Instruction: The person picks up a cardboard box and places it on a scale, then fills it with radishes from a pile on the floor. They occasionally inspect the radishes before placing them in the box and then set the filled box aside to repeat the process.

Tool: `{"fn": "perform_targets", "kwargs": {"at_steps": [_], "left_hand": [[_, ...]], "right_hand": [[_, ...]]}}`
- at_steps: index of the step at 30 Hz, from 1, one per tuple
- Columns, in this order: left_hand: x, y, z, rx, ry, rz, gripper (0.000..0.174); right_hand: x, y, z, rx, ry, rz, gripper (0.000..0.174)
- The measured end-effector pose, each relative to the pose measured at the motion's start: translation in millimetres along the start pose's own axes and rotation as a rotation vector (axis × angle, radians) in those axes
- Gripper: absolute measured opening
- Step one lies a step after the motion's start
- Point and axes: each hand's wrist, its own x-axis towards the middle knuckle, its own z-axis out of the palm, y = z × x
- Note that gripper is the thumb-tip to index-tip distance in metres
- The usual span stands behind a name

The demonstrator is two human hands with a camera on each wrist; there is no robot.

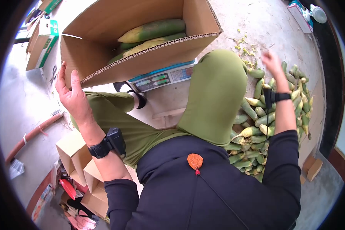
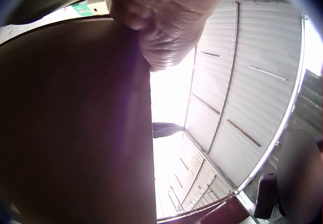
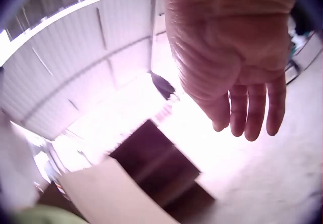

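In the head view a cardboard box (image 1: 157, 57) stands in front of the person, with several long green radishes (image 1: 153, 30) lying inside. Beneath it shows a digital price scale (image 1: 161, 78). The left hand (image 1: 73, 96) is at the box's left corner, thumb and fingers extended. The left wrist view has this hand (image 2: 166, 17) up against the dark box panel, its fingertips hidden. Blurred by motion, the right hand (image 1: 272, 63) is off to the right, near the top of a radish pile (image 1: 264, 119). Its fingers (image 3: 255, 113) hang loosely and hold nothing in the right wrist view.
Leafy scraps (image 1: 246, 48) lie on the floor beyond the right knee. Smaller cardboard boxes (image 1: 74, 153) stand behind the left arm. A reddish-brown pipe (image 1: 34, 134) lies at the left, and a green-and-white carton (image 1: 46, 42) is at the upper left.
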Motion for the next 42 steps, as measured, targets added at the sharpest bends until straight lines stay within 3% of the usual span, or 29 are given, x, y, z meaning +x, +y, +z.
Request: {"fn": "perform_targets", "kwargs": {"at_steps": [1,2,3,6,8,10,12,25,27,30,32,34,35,37,38,40,41,42], "left_hand": [[1,0,0,-0.003,-0.004,0.001,0.032],[1,1,1,0.011,0.005,0.002,0.032],[1,2,1,0.011,0.005,-0.002,0.033],[2,-1,0,0.005,-0.001,-0.007,0.033],[1,0,1,0.007,-0.001,-0.01,0.033],[0,5,4,0.032,-0.001,-0.028,0.033],[0,7,3,-0.015,-0.007,-0.048,0.034],[2,-3,-2,0.023,-0.031,-0.025,0.032],[3,-5,-2,0.04,-0.028,-0.002,0.032],[2,-5,-3,0.048,-0.031,0.008,0.031],[3,-4,-2,0.027,-0.036,0.001,0.031],[3,-3,-2,0.036,-0.039,0.005,0.031],[3,-3,-1,0.044,-0.04,0.011,0.031],[3,-1,-1,0.067,-0.03,0.012,0.031],[3,0,-1,0.087,-0.026,0.009,0.031],[4,0,0,0.077,-0.024,0.018,0.031],[3,0,-1,0.086,-0.029,0.017,0.031],[2,0,-1,0.077,-0.03,0.018,0.031]], "right_hand": [[-19,54,31,0.001,0.081,-0.078,0.021],[-37,106,59,-0.046,-0.029,0.105,0.021],[-64,114,76,-0.137,-0.092,0.226,0.022],[-132,133,136,-0.219,-0.312,0.35,0.027],[-168,152,188,-0.319,-0.577,0.266,0.036],[-198,87,197,-0.446,-0.631,0.367,0.049],[-219,33,202,-0.769,-0.914,0.089,0.052],[-234,86,248,-1.042,-0.923,-0.005,0.047],[-250,100,257,-1.212,-0.642,-0.165,0.041],[-249,100,270,-1.139,-0.743,-0.038,0.04],[-252,100,268,-1.114,-0.733,-0.051,0.04],[-256,103,268,-1.243,-0.867,-0.098,0.038],[-268,131,282,-1.245,-0.868,-0.095,0.038],[-285,215,321,-0.631,-0.421,-0.144,0.033],[-267,192,273,-0.634,-0.412,-0.138,0.033],[-237,74,208,-0.353,-0.457,0.402,0.029],[-224,39,178,-0.422,-0.382,0.319,0.029],[-213,62,171,-0.324,-0.379,0.363,0.027]]}}
